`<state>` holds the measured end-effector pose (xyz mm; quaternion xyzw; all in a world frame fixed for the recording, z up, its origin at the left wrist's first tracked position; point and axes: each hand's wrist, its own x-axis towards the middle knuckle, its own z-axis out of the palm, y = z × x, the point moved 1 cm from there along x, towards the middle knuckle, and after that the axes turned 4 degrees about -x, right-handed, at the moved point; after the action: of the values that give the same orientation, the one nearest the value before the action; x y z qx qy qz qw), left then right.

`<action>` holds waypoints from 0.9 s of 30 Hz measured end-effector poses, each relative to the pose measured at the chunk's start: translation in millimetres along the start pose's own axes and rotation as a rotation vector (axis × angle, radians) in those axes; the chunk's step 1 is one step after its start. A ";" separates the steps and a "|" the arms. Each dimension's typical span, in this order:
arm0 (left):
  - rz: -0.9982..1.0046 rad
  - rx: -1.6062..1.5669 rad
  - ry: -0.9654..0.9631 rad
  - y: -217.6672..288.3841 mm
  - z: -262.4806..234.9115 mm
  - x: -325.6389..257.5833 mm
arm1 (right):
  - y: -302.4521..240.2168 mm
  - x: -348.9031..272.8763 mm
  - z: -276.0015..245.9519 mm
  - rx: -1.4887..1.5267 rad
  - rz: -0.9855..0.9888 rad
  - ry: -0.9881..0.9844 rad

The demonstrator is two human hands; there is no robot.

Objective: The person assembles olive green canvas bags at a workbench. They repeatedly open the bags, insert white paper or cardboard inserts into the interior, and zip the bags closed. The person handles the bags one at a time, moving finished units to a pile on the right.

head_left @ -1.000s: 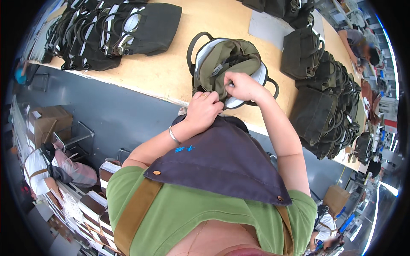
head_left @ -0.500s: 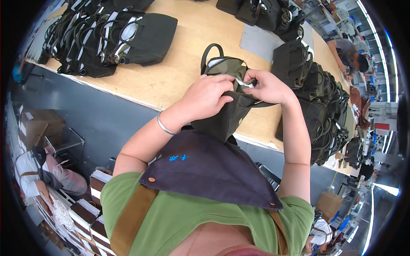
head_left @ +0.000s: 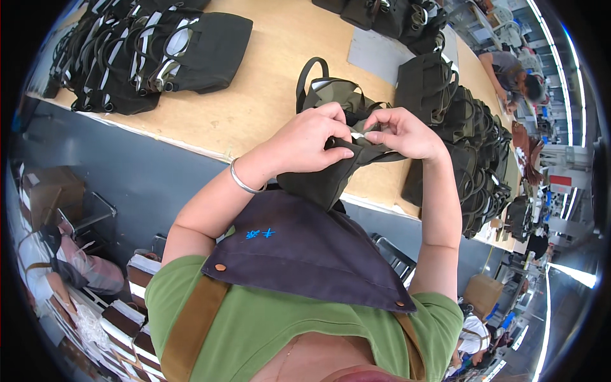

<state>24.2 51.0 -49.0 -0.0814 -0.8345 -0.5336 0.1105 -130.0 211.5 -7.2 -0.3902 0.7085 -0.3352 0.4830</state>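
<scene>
A dark handbag [head_left: 312,186] with an olive lining stands at the table's near edge in front of me, its mouth spread and one looped handle [head_left: 313,62] sticking up. My left hand [head_left: 312,141] grips the bag's near rim, thumb outside and fingers tucked over into the opening. From the other side my right hand [head_left: 407,135] is closed, thumb and forefinger pinched at the lining beside a small white piece [head_left: 358,135]. Exactly what lies between those fingertips is partly hidden.
Rows of dark handbags [head_left: 213,54] lie at the left of the wooden table [head_left: 267,76]; more bags [head_left: 423,83] crowd its right side. A grey sheet [head_left: 375,56] lies at the back. Other people sit at far right and lower left, near a cardboard box [head_left: 54,194].
Both hands stay at the bag's mouth. The left fingers reach a little further into the opening, and the right fingers have bent closer around the lining. The whole view has shifted slightly.
</scene>
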 end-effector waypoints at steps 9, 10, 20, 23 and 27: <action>0.028 -0.073 0.031 -6.8 -0.3 6.3 | -20.7 5.8 2.0 -0.355 0.099 -0.039; 0.030 -0.105 0.061 -8.2 0.0 6.4 | -23.0 5.2 2.8 -0.344 0.118 -0.028; -0.001 0.043 -0.036 -4.1 2.7 4.1 | -17.0 3.3 -5.6 -0.470 -0.104 -0.078; -0.024 0.039 -0.024 -3.7 3.8 1.9 | -22.2 1.3 -7.9 -0.441 -0.138 -0.115; -0.043 0.009 -0.029 -6.1 7.0 1.3 | -21.6 0.2 -8.7 -0.376 -0.098 -0.153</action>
<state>20.7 54.8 -56.8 -0.0704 -0.8401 -0.5307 0.0872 -133.3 202.0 13.8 -0.5317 0.7000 -0.1896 0.4374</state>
